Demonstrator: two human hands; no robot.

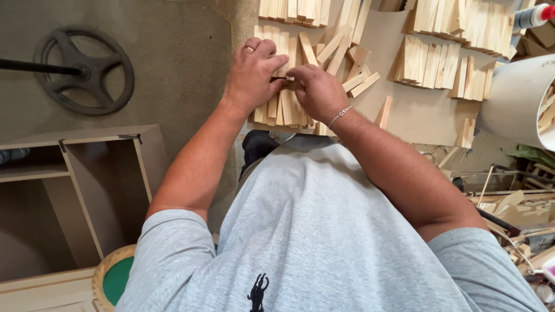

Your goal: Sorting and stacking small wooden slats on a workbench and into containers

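— Wooden slats (pixel 283 107), the short pale ones, lie in a packed cluster on the brown board (pixel 416 110) right under both hands. That is where the work sits.

— What are the hands doing with them?

— The left hand (pixel 251 75) is curled over the top of the cluster, thumb and forefinger pinched on something thin and dark (pixel 278 78); it is too small to say what. The right hand (pixel 318 92) is closed too, its fingertips meeting the left at that same spot, pressing on a slat. Neither hand is open.

— How far along does it look?

— My judgement: somewhere in the middle. Several tidy rows of slats (pixel 457 20) already sit along the far edge of the board, and another group (pixel 428 63) lies to the right, which reads as finished or sorted stock. But loose slats (pixel 352 63) lie crossed and scattered just beside the hands, and single pieces (pixel 384 112) lie apart lower on the board.

— So what is left?

— The loose ones, as far as I can tell. Whether the cluster under the hands is joined or only laid together, I cannot tell.

— Anything else around?

— A dark wheel on a rod (pixel 84 69) well off to the left, and an open shelf unit (pixel 75 185) below it.
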